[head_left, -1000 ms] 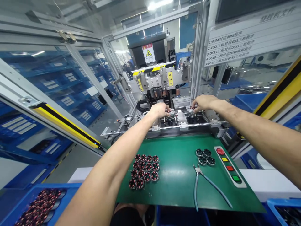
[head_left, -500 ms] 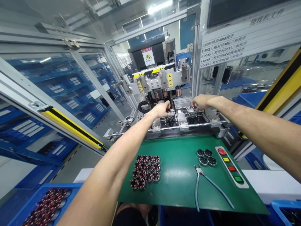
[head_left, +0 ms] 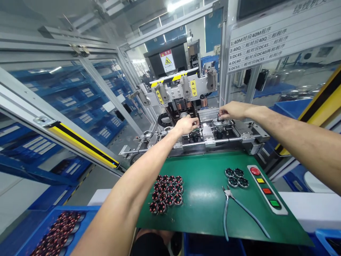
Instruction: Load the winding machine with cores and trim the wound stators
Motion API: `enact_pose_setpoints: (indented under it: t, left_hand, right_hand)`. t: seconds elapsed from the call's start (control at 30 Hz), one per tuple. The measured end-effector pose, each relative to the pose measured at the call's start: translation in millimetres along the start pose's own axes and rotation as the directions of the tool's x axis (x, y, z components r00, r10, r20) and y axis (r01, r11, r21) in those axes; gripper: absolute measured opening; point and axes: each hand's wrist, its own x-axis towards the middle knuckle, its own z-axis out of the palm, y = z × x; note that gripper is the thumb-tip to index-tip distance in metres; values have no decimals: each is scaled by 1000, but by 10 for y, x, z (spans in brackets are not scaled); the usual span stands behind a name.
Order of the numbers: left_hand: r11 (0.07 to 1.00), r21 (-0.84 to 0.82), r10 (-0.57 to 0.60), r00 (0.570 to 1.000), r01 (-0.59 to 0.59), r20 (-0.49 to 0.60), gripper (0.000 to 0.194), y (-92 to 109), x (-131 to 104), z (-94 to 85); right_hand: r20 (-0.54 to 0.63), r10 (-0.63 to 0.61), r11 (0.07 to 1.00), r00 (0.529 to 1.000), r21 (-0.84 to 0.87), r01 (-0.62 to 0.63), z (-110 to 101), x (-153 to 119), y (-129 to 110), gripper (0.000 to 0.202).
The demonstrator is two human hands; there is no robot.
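right hand (head_left: 232, 110): we're pinching wound core (head_left: 218, 116) | left hand (head_left: 187, 125): we're holding it curled, contents unclear | we're judging core light, stiff, wire-fragile; favouring outer edge

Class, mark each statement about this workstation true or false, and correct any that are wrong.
1. The pliers lie open on the green tabletop. True.
2. The left hand rests on the pliers. False: it is at the machine.
3. The right hand pinches a small part. True.
4. The four black parts lie left of the copper-coloured parts in the picture. False: they lie to the right.
5. The round red button is at the machine-side end of its panel. True.
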Motion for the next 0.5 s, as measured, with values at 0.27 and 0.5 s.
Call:
enact_pose_setpoints:
  t: [0.27, 0.5]
  left_hand:
    - [999, -49, 19, 1000, -20, -24, 36, -19, -4, 45]
    - [982, -168, 81, 996, -84, -23, 39, -183, 15, -34]
  right_hand:
    - [-267, -106, 969, 958, 191, 160, -46, -977, -457, 18]
    - [-215, -79, 529, 973, 819, 224, 1034, -2759, -1439, 40]
